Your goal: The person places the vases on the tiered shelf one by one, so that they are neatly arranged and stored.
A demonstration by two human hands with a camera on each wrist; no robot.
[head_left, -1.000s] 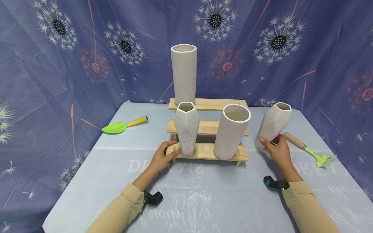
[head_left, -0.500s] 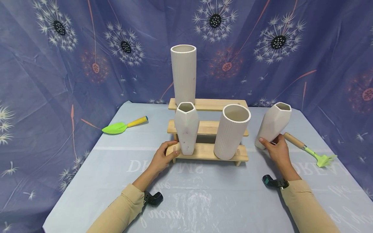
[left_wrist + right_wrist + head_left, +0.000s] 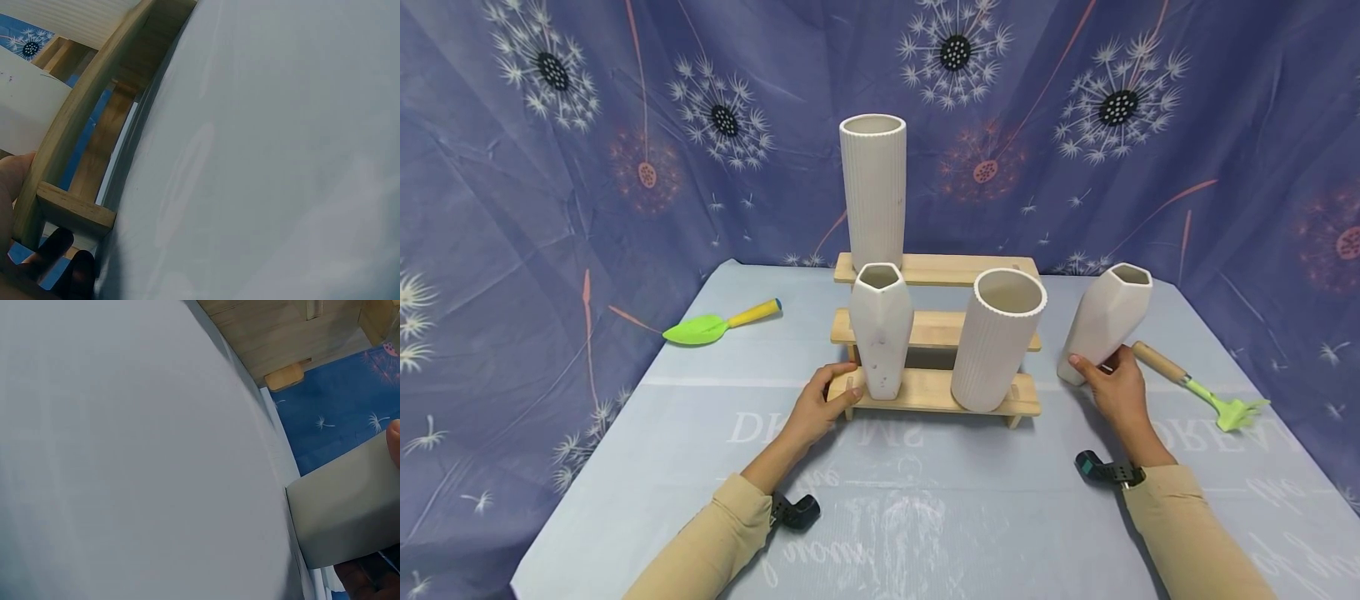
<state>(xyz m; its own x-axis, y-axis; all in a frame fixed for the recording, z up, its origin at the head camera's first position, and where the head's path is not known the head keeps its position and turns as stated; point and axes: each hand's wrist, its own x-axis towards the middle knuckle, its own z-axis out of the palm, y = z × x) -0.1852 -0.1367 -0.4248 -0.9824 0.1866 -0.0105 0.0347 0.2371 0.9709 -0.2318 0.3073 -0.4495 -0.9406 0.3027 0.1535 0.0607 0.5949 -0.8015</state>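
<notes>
My left hand [image 3: 815,406] grips the left end of the lowest shelf of a three-step wooden stand [image 3: 928,386], thumb on top and fingers curled underneath in the left wrist view. Just beside it on that shelf stands a white faceted vase [image 3: 882,333]. A ribbed white vase [image 3: 997,342] is at the shelf's right end. On the top shelf rises a tall ribbed white vase [image 3: 875,196]. Right of the stand, my right hand [image 3: 1116,390] holds a second faceted vase [image 3: 344,506] low on its body, thumb and fingers on opposite sides. Its base is at the table surface.
A green trowel [image 3: 696,329] with a yellow handle lies at the table's back left. A small green hand rake [image 3: 1232,412] with a wooden handle lies just right of my right hand. Behind the table [image 3: 925,500] hangs a blue dandelion-print cloth [image 3: 775,192].
</notes>
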